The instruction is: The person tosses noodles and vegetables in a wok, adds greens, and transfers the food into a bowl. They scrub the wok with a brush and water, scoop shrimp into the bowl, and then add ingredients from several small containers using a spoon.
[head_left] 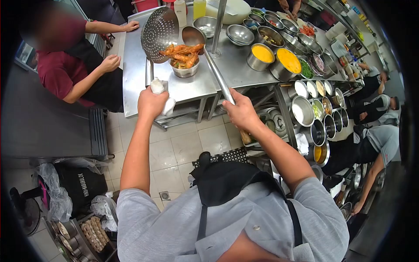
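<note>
My left hand [151,104] is closed round the handle of a large perforated skimmer [158,30], with a white cloth [168,106] bunched at the grip. The skimmer's round head tilts up on edge over the steel table. In my right hand [241,112] is the long handle of a ladle [193,36], its bowl leaning in towards the skimmer. Orange-brown fried pieces [184,56] heap up between the two tools, above and in a small steel bowl [185,73] on the table. The ladle's bowl overlaps the pieces' upper right edge.
The steel table [137,83] has an upright post [219,24] and squeeze bottles. Two pots of yellow liquid [263,53] and several steel bowls [240,34] stand at right. A person in maroon [61,74] is at left; others in grey work at right beside containers [302,110].
</note>
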Demonstrator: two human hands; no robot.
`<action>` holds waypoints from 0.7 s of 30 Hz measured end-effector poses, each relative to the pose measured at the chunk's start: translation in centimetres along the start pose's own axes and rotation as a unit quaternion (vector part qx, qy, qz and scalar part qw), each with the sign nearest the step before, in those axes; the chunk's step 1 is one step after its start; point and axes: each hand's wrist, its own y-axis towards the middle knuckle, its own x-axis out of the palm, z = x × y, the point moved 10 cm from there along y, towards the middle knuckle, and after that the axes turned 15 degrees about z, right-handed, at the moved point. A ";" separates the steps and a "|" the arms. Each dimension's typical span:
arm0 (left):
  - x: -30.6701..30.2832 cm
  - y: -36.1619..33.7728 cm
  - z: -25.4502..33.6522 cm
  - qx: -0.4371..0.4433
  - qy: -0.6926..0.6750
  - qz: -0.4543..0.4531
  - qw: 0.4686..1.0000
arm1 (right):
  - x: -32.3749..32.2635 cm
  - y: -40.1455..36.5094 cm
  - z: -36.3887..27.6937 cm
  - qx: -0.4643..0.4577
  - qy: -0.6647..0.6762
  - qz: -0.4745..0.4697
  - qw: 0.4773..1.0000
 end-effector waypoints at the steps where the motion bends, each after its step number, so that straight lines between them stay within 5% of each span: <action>1: -0.1 -0.3 0.1 0.000 -0.001 -0.001 1.000 | -0.3 0.3 -0.2 -0.019 -0.006 0.015 1.000; 6: 0.0 -1.1 0.4 0.016 0.054 -0.025 0.998 | -0.6 0.9 -0.8 -0.056 -0.008 0.045 0.997; 9: -0.4 -2.3 0.7 0.037 0.093 -0.015 0.995 | 0.9 1.6 1.2 0.039 -0.023 0.029 0.999; 11: -0.8 -3.0 1.5 0.037 0.115 0.002 0.993 | 1.3 2.6 -0.2 -0.100 -0.019 0.081 0.992; 16: -0.6 -2.5 1.6 0.036 0.083 0.039 0.995 | 0.6 2.3 -1.2 -0.093 -0.017 0.073 0.993; 18: 0.3 -1.8 1.3 0.032 0.069 0.028 0.997 | 0.4 1.9 0.4 0.064 -0.015 0.005 0.998; 21: 1.1 -1.6 0.8 0.013 0.043 0.012 0.999 | -0.1 1.2 0.1 0.083 -0.016 -0.017 0.996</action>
